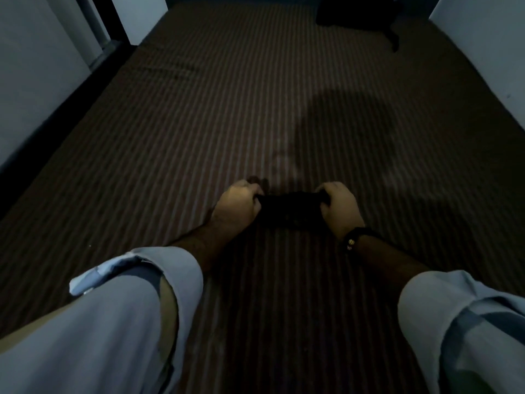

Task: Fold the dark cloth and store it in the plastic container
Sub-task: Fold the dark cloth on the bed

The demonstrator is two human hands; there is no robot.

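A small dark cloth is stretched between my two hands just above the striped surface, near the middle of the view. My left hand grips its left end with fingers curled in. My right hand grips its right end the same way; a dark band sits on that wrist. The cloth looks bunched or partly folded, but the dim light hides its folds. No plastic container is in view.
A brown striped bed sheet fills most of the view, with a wrinkle at the far left. Pale walls border both sides. A dark object lies at the far right corner.
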